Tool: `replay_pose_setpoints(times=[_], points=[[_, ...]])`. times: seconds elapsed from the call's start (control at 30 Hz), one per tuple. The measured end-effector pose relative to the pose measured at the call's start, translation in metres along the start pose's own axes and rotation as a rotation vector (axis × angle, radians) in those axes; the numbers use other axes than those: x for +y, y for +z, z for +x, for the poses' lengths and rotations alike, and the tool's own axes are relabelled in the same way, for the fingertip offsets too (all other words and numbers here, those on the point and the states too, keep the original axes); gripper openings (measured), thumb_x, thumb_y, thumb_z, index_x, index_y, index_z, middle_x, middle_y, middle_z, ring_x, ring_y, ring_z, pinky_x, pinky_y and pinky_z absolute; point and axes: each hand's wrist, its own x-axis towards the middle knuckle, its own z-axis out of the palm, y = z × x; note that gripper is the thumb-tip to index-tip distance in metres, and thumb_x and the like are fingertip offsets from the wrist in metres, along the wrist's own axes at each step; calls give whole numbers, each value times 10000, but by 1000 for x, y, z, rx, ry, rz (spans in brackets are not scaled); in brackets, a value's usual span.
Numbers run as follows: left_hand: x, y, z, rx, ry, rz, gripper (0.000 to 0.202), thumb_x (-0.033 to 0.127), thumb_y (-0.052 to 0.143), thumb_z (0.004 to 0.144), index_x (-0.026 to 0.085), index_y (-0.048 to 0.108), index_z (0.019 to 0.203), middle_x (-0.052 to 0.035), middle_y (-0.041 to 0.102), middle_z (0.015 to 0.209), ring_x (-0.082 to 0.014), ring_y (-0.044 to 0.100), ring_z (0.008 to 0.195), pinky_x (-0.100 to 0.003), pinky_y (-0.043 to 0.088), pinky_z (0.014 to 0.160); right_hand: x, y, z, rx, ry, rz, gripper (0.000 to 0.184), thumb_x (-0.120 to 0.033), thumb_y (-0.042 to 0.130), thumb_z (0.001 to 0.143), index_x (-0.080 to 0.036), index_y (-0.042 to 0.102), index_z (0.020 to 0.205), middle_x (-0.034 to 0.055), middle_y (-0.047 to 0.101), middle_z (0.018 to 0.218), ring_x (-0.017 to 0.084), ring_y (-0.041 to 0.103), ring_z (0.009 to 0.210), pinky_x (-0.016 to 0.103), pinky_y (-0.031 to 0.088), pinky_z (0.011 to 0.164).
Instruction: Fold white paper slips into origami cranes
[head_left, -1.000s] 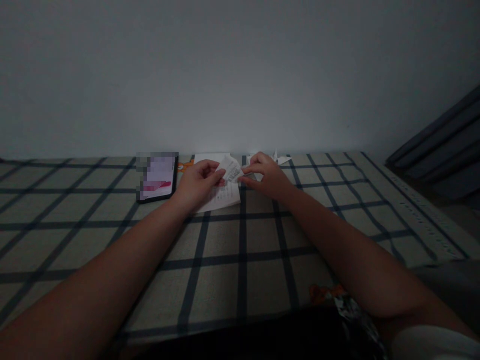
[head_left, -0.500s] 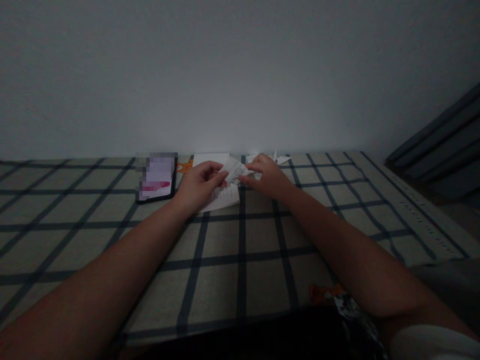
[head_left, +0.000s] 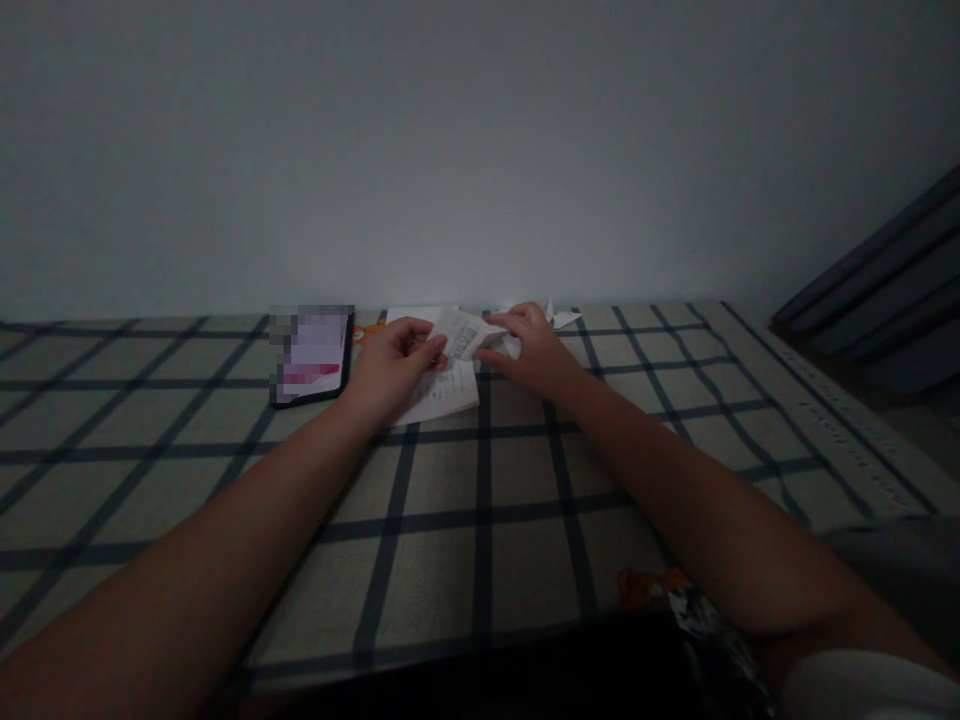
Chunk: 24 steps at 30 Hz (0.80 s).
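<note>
A small piece of printed white paper (head_left: pixel 463 334) is pinched between the thumb and fingers of my left hand (head_left: pixel 399 362). It is tilted, with dark print on its face. At its right edge is my right hand (head_left: pixel 529 348), thumb and forefinger spread apart; the forefinger seems to touch the edge. Beneath them lies a larger printed sheet (head_left: pixel 446 393), partly covered by my left hand. Crumpled or folded white paper (head_left: pixel 564 319) rests behind my right hand, partly hidden by it.
A phone (head_left: pixel 315 355) with its screen lit lies to the left on the checked cloth (head_left: pixel 442 510). Behind my left hand are a white sheet (head_left: pixel 420 313) and an orange item (head_left: pixel 369 331). A grey wall (head_left: pixel 480 150) closes off the back. Grey folded fabric (head_left: pixel 885 290) hangs at the right.
The small paper has tilted and shifted slightly left with my left hand. My right hand's forefinger has risen a little, widening the gap to its thumb.
</note>
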Motion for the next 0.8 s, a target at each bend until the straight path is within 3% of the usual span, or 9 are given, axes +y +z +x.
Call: replay_pose_setpoints(times=[0.13,0.2,0.27,0.37,0.53,0.8], points=[[-3,0,3,33,-57,-82,275,334,788,691,187,603,831,16,652,703,-139,655,611,-280,548,647,1,7,2,27,342,213,873,-507,765,772,-116,449,1486,169,649,1212,225,656,867,445,554,877],[-3,1,3,32,-50,-73,261,320,790,696,180,612,828,11,658,703,-139,664,621,-274,551,648,0,6,4,-14,436,289,923,-549,745,780,-87,419,1509,152,709,1109,240,679,874,455,559,881],[-2,1,2,32,-56,-74,247,303,794,699,174,623,823,6,666,698,-139,670,624,-263,545,637,-3,4,5,-49,449,327,875,-565,737,782,-85,485,1469,126,740,1019,246,693,901,453,556,902],[-2,2,1,31,-85,-104,235,279,798,695,173,620,806,10,657,669,-135,667,606,-244,527,602,-7,1,4,-19,410,349,860,-558,749,771,-97,514,1457,107,747,1000,216,694,858,410,572,855],[-5,3,0,-16,-122,-101,266,291,798,687,183,588,808,14,638,664,-137,668,597,-245,518,591,-9,4,2,-46,213,303,969,-565,771,735,-113,440,1526,106,702,1063,166,647,767,327,575,729],[-9,0,0,-115,-44,-3,284,374,771,731,181,612,864,0,671,705,-148,652,628,-261,494,609,-4,11,-2,-144,-78,286,1153,-595,793,728,-166,211,1626,133,649,1215,181,627,880,327,566,764]])
